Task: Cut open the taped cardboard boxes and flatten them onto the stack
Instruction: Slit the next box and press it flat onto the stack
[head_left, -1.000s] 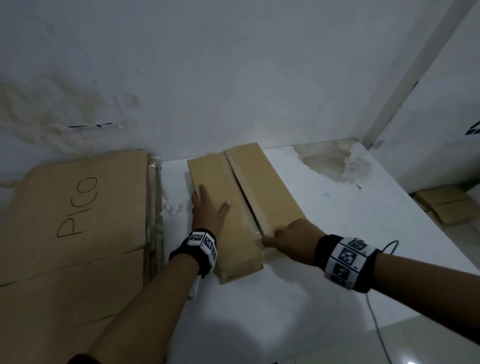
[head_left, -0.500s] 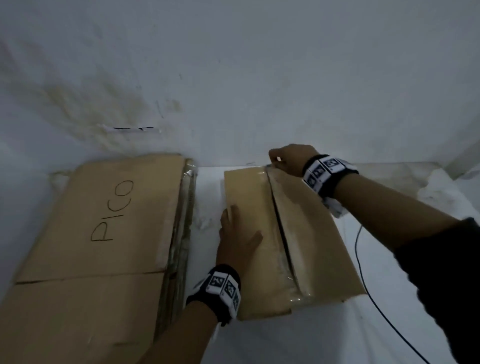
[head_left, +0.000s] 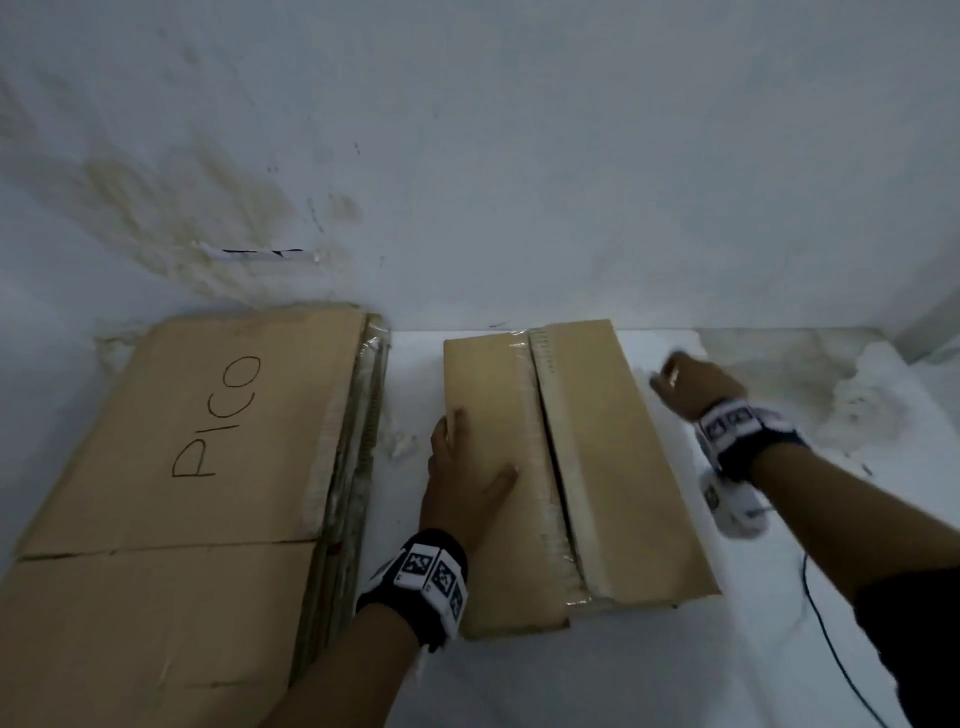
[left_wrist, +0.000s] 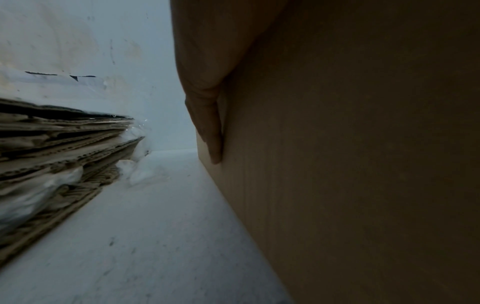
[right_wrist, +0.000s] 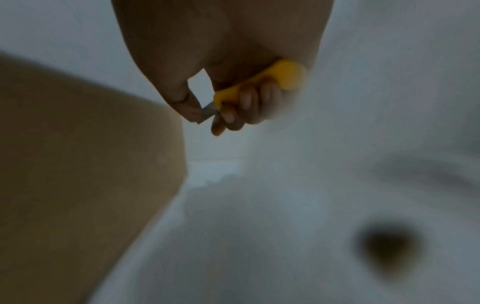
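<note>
Box (head_left: 571, 467) lies on white surface (head_left: 623, 675), right of flattened stack (head_left: 171, 467); top seam looks cut. Left hand (head_left: 462, 483) flat on left flap, fingers straight. Right hand (head_left: 696, 384) off box's right side, fingers curled round yellow cutter (right_wrist: 259, 82). Next, likely: cut remaining end tape, fold flat.

You're working in dim, bluish, even light with no clear source; shadows are soft and there is no real glare. In the head view the wall (head_left: 519, 130) and worktop (head_left: 623, 675) read grey and grainy, straight edges bow toward the frame borders, and your right hand (head_left: 693, 382) is smeared by motion. The left wrist view is sharp on the cardboard stack (left_wrist: 59, 148) but the box (left_wrist: 363, 164) is dark. The right wrist view is blurred throughout, the yellow cutter (right_wrist: 262, 82) included.
</note>
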